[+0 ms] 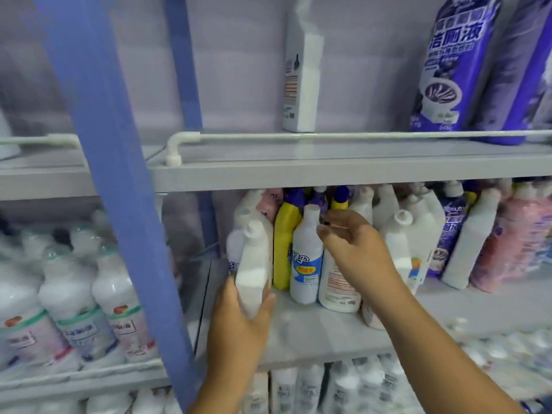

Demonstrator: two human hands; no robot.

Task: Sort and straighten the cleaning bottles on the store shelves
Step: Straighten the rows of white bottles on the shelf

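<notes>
Bottles crowd the middle shelf (pixel 343 330). My left hand (pixel 239 318) grips a white bottle (pixel 254 264) at its front-left; right hand (pixel 355 249) hovers, fingers loose, at the blue-labelled bottle (pixel 307 258). Next, I'd stand mine upright.

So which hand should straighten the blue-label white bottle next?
Right, probably. The right hand is already at the blue-label white bottle, fingers loose by its neck, while the left hand is occupied gripping the plain white bottle.

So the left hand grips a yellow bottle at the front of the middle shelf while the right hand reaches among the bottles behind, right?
Not quite: the head view shows the left hand gripping a white bottle. The yellow bottle stands untouched behind it.
</notes>
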